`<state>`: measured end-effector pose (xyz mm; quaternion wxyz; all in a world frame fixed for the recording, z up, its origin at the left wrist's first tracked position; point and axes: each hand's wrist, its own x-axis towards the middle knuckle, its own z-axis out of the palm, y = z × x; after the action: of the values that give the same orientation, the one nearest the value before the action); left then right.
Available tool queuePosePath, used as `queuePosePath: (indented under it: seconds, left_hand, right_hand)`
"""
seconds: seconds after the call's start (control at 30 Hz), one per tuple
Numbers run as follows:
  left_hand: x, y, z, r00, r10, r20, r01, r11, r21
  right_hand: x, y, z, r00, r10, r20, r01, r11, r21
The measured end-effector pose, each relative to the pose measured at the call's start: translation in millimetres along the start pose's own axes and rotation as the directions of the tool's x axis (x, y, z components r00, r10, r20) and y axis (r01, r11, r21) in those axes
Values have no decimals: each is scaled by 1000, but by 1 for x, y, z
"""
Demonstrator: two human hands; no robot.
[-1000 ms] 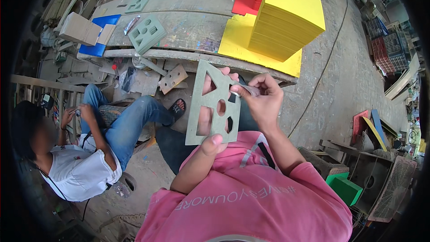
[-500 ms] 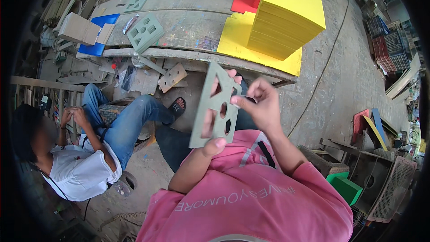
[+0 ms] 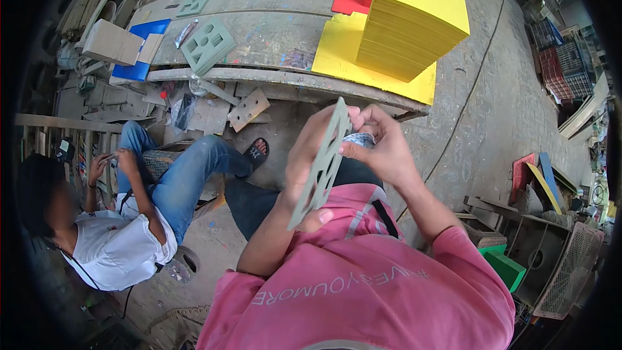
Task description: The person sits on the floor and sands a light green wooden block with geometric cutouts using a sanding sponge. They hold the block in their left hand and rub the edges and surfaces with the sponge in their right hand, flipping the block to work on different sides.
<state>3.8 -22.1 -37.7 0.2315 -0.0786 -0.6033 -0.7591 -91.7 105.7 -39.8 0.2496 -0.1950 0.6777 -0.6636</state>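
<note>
left hand [image 3: 304, 168] gripping grey cut-out board [image 3: 322, 163] edge-on, thumb underneath | right hand [image 3: 379, 146] fingers pinching small sanding scrap [image 3: 358, 140] against its edge

My left-hand fingers [image 3: 310, 155] lie behind a cut-out panel [image 3: 322, 162] turned edge-on, right-hand fingers [image 3: 372, 136] just right of it. Beyond the fingers, a table [image 3: 278, 32] carries stacked sheets [image 3: 414, 19]. Far left of the fingers, a seated person [image 3: 123, 220].

The left hand [image 3: 304, 168] is gripping a flat grey-green cut-out board [image 3: 322, 163] edge-on, while the right hand [image 3: 382, 149] is pinching a small folded bluish-grey scrap [image 3: 358, 140] against it.
</note>
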Motion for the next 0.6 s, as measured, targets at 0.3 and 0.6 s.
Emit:
queuePosePath:
  seconds: [0.3,0.6]
  left_hand:
    - [-2,-44,-16,982,146,122,-161,978,131]
    - [14,30,26,953,-219,-208,132,921,-365]
  right_hand:
    - [-7,2,-5,998,-58,-19,58,998,17]
    - [21,-5,-16,699,-714,-31,619,626,-475]
